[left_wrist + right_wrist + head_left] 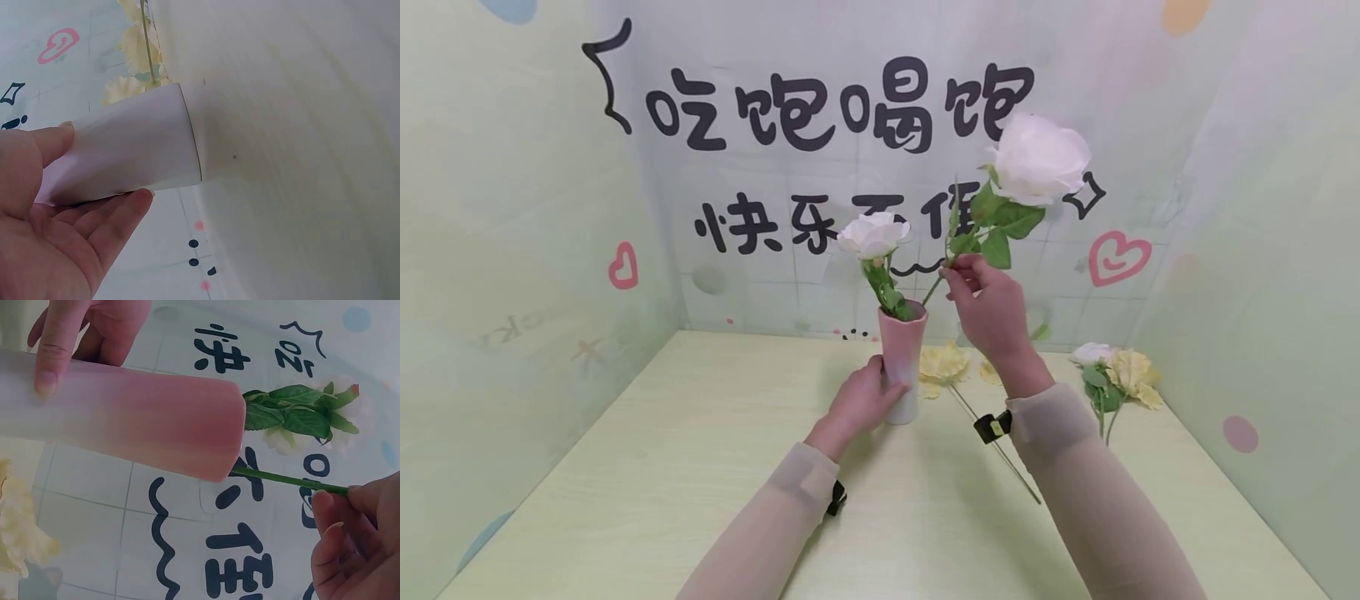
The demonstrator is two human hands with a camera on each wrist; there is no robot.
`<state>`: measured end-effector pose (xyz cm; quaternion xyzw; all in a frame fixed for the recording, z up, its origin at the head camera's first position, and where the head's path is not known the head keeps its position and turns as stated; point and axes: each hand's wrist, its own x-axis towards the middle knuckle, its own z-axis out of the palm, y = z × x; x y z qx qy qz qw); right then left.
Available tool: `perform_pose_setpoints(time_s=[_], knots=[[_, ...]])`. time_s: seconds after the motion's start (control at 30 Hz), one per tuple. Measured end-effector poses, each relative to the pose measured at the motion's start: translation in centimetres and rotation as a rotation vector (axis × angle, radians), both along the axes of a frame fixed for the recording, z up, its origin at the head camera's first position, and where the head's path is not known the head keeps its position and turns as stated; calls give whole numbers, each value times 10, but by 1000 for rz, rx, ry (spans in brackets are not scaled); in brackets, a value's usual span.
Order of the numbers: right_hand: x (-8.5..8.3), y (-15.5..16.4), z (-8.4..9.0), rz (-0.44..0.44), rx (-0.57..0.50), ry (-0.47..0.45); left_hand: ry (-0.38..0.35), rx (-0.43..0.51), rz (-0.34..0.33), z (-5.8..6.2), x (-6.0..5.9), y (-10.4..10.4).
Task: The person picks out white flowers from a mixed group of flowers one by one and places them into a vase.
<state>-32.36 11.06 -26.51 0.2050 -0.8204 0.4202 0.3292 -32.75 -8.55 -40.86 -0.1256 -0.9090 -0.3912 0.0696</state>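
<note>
Pale worktop (685, 467) against a printed back wall (820, 42)
Black characters (906, 104), pink hearts (1120, 258); faint marks (516, 329) at left, perhaps lettering.

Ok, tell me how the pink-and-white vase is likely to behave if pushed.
The vase looks apt to tip, being tall and narrowing downward. Its smooth surface may be slippery under the left hand. The white rose rising from it could make it slightly top-heavy.
</note>
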Motion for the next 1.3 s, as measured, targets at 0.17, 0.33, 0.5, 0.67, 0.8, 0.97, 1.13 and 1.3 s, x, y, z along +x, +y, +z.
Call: perform_pose_setpoints(time_s=[0.17, 0.33, 0.5, 0.67, 0.8, 0.97, 1.13, 1.3], knots=[[-3, -5, -4, 21, 17, -101, 4, -2, 2, 0, 1, -1], [-7, -7, -10, 49, 29, -183, 8, -11, -3, 1, 1, -1], [-12, -8, -14, 47, 65, -191, 14, -9, -3, 1, -1, 0], [-17, -10, -16, 29, 135, -204, 15, -9, -4, -1, -2, -1], [-17, -10, -16, -7, 210, -301, 7, -8, -2, -1, -2, 0], [-10, -4, -17, -92, 252, -448, 2, 3, -9, 0, -1, 0], [-5, 3, -21, -104, 249, -470, 7, 3, -9, -1, -2, 0], [-3, 9, -28, -93, 252, -459, 10, 1, -5, -2, -1, -1]])
